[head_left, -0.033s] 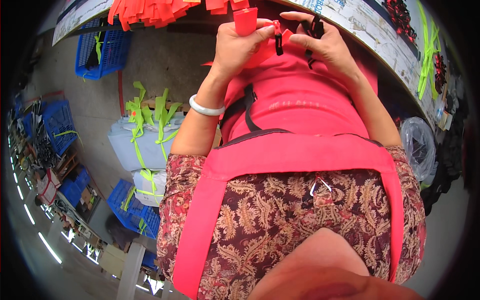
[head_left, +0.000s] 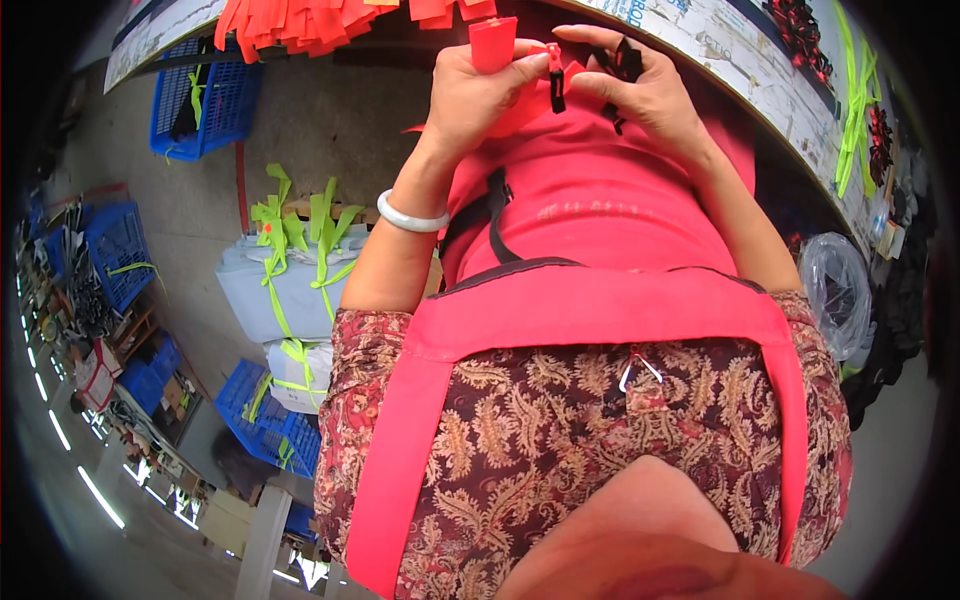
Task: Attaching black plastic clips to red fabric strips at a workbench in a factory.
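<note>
My left hand [head_left: 465, 105] is closed on a folded red fabric strip [head_left: 492, 46]. From its thumb and fingertips a small black clip-like piece [head_left: 557, 92] hangs at the strip's red end. Close by on the right, my right hand [head_left: 662, 105] is curled around several small black pieces [head_left: 628, 60] resting against its fingers; their exact kind is unclear. The tips of its thumb and forefinger are near the hanging piece, and I cannot tell whether they touch it. Both hands are above the red apron [head_left: 600, 190] on my lap, at the table edge.
Red-orange strips [head_left: 300, 28] hang over the edge of the table [head_left: 735, 65]. Dark red shiny pieces [head_left: 800, 35] and yellow-green ribbons [head_left: 858, 110] lie on its right side. Left stand blue crates [head_left: 210, 105] and tied grey bundles [head_left: 270, 290]. A clear plastic bag [head_left: 838, 295] is at right.
My right hand has shifted slightly left and its black pieces have turned a little in the fingers. My left hand and the strip are almost where they were.
</note>
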